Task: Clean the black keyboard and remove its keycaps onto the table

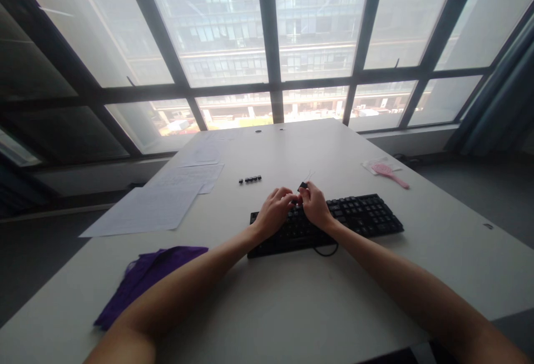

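A black keyboard [362, 216] lies slightly tilted on the white table, its cable looping out at the front edge. Over its left half, my left hand [275, 211] has its fingers pinched together at a small dark piece, perhaps a keycap. My right hand [314, 203] is close beside it, closed on a small black object with thin wires [309, 176] sticking up from it. The fingertips of both hands nearly meet above the keyboard's back edge. Behind them to the left, several black keycaps [253, 178] stand in a short row.
Sheets of paper [146, 208] spread over the left side of the white table [267, 308]. A purple cloth [154, 272] lies at the front left, partly behind my left forearm. A pink hairbrush [390, 173] rests on clear plastic at the right. Windows stand beyond the table.
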`<action>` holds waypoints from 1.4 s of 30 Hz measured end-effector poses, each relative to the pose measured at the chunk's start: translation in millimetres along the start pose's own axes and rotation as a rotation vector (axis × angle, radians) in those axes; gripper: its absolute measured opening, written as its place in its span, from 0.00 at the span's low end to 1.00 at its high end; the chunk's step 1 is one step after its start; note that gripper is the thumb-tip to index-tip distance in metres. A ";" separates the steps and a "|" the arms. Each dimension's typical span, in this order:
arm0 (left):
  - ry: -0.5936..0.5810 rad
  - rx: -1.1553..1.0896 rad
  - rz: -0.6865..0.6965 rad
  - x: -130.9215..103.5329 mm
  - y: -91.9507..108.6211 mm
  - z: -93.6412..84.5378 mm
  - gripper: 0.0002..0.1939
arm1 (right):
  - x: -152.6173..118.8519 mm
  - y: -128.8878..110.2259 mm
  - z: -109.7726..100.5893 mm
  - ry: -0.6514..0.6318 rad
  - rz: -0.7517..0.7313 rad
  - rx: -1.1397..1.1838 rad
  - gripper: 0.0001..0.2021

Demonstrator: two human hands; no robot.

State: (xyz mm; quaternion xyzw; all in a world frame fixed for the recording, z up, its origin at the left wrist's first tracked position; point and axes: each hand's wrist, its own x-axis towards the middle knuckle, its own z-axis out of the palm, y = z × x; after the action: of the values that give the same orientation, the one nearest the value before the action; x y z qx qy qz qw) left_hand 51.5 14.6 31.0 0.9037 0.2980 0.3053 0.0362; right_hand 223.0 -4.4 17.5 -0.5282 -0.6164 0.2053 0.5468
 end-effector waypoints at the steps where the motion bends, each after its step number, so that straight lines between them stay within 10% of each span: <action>1: 0.008 -0.015 -0.002 -0.2 0.8 -0.2 0.12 | 0.2 0.6 0.1 0.004 0.001 -0.005 0.10; 7: 0.087 -0.115 -0.060 11.9 -14.2 -11.7 0.07 | 1.5 3.3 2.2 -0.003 0.016 0.032 0.10; 20: 0.016 0.099 -0.315 56.5 -157.5 -6.7 0.05 | 2.9 5.4 4.4 0.016 0.055 0.077 0.10; 29: -0.009 0.163 -0.334 53.1 -174.5 19.1 0.06 | 3.3 6.7 5.6 0.007 0.076 0.112 0.10; 42: -0.006 0.227 -0.346 42.4 -179.4 12.0 0.14 | 2.8 6.7 5.3 0.001 0.081 0.126 0.11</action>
State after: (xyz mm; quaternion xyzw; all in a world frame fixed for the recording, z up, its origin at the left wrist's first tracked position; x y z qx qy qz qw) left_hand -7.3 186.8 -0.7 0.8382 0.4812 0.2564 -0.0129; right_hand 221.6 2.2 11.5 -0.5175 -0.5798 0.2654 0.5706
